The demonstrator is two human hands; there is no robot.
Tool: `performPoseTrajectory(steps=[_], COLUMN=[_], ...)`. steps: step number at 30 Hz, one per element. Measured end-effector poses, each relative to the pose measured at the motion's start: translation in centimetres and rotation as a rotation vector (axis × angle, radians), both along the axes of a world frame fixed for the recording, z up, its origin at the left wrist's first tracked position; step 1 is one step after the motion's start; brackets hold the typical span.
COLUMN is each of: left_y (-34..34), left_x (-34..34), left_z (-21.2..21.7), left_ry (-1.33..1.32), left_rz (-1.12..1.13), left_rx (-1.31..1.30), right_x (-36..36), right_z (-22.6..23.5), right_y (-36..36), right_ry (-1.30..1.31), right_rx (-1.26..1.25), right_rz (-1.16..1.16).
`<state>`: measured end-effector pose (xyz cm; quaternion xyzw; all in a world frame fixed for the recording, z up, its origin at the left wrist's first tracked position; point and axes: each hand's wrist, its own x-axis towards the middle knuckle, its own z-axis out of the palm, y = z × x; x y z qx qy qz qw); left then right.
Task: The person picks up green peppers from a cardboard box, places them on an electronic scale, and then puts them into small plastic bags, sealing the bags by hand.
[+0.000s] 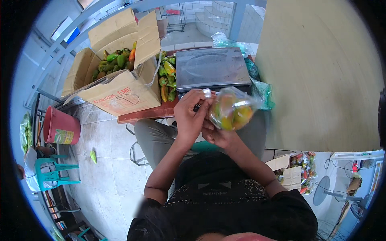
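A clear plastic bag of green and orange peppers (233, 110) is held in front of my lap, its outline smeared by motion. With fingers bent in a pinch, my left hand (189, 113) grips the gathered neck of the bag. My right hand (220, 137) is just below, its fingers curled at the same neck and partly hidden by the bag. Just beyond both hands lies a flat metal-topped weighing scale (213, 66). Loose peppers (167, 78) are heaped along the left side of the scale.
An open cardboard box (120, 94) of peppers stands left of the scale on a reddish bench (138, 115). Green plastic bags (261, 92) sit at its right, beside a large pale board (321, 76). A pink bucket (62, 125) and teal stool (50, 172) are far left. Bagged peppers (307, 168) lie behind right.
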<state>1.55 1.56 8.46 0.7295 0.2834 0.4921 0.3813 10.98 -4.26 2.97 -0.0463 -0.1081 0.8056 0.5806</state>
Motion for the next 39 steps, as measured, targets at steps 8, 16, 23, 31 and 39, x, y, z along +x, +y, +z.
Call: performPoseTrajectory(steps=[8, 16, 23, 31, 39], left_y=[0.2, 0.4, -1.2, -1.5, 0.0], left_x=[0.7, -1.4, -2.3, -0.4, 0.4], left_z=[-1.3, 0.9, 3.8, 2.3, -4.6], left_ry=[0.200, 0.304, 0.147, -0.085, -0.116], left_rz=[0.289, -0.128, -0.228, -0.262, 0.220], left_rx=[0.182, 0.156, 0.151, -0.140, -0.268], right_x=[1.3, 5.0, 5.9, 2.0, 0.0], right_z=[3.0, 6.1, 8.3, 1.2, -1.0], right_y=[-1.7, -1.4, -1.5, -1.4, -0.3], right_ry=[-0.772, -2.038, -1.513, -0.153, -0.123], right_rx=[-0.173, 0.678, 0.626, -0.332, -0.364], right_rz=[-0.088, -0.838, -0.605, -0.389, -0.142])
